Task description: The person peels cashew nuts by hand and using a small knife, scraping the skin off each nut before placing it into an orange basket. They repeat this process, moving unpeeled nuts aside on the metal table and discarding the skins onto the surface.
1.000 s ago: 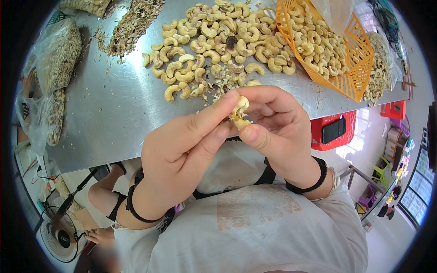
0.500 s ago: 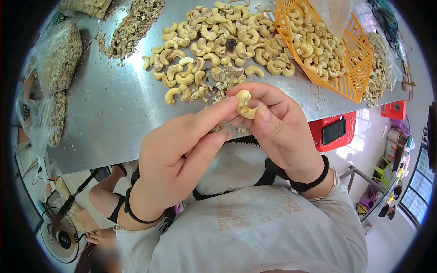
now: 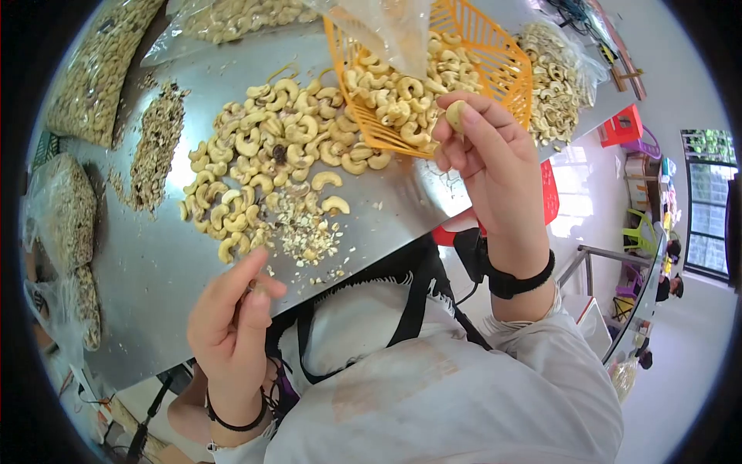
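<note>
My right hand (image 3: pixel 498 174) is raised beside the orange plastic basket (image 3: pixel 524 100), thumb and fingers pinching a pale cashew nut (image 3: pixel 454 116). Below that hand's fingers, the basket holds many peeled cashews (image 3: pixel 398 104). At the lower left my left hand (image 3: pixel 232 325) hovers over the table's near edge. Its thumb and index finger are nearly pressed together, and what may be between them is too small to make out. Ahead of it spreads a pile of cashews (image 3: pixel 255 139), some with brown skin patches. White nut crumbs (image 3: pixel 305 228) lie at the pile's near side.
A heap of brown skin scraps (image 3: pixel 158 147) lies on the metal table (image 3: pixel 147 309). Clear bags of nuts (image 3: pixel 100 73) and bits (image 3: pixel 66 205) line the left side. Another bag of pieces (image 3: pixel 549 77) stands right of the basket. A red stool (image 3: pixel 550 193) is below the edge.
My hands have separated. The right carried the cashew up and right to the basket; the left moved down and left. The view has turned, shifting the table's contents left.
</note>
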The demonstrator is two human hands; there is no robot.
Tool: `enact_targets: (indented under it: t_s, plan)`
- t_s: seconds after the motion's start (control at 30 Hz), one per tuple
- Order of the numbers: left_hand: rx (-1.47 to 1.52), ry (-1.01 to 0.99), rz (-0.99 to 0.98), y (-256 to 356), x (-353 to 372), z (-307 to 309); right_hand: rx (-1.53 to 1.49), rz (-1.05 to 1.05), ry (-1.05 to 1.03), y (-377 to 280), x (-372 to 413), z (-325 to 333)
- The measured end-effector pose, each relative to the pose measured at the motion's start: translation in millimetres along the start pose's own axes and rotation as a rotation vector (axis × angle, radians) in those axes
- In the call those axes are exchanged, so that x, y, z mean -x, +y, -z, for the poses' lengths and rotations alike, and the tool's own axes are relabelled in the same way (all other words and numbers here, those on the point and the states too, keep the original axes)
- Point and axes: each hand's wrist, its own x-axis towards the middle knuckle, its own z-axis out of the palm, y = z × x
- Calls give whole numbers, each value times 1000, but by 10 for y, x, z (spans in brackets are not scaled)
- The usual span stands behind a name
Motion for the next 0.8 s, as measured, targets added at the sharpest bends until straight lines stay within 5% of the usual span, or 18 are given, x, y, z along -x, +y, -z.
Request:
enact_targets:
  t_s: [0.47,0.7,0.8]
  plan:
    - [-24,7,-20,-26,20,1,558,286,271,-119,-121,211]
    - [-50,17,-9,-56,17,26,388,416,311,-126,10,123]
    - [-77,33,2,-70,-4,68,359,382,139,-26,215,-76]
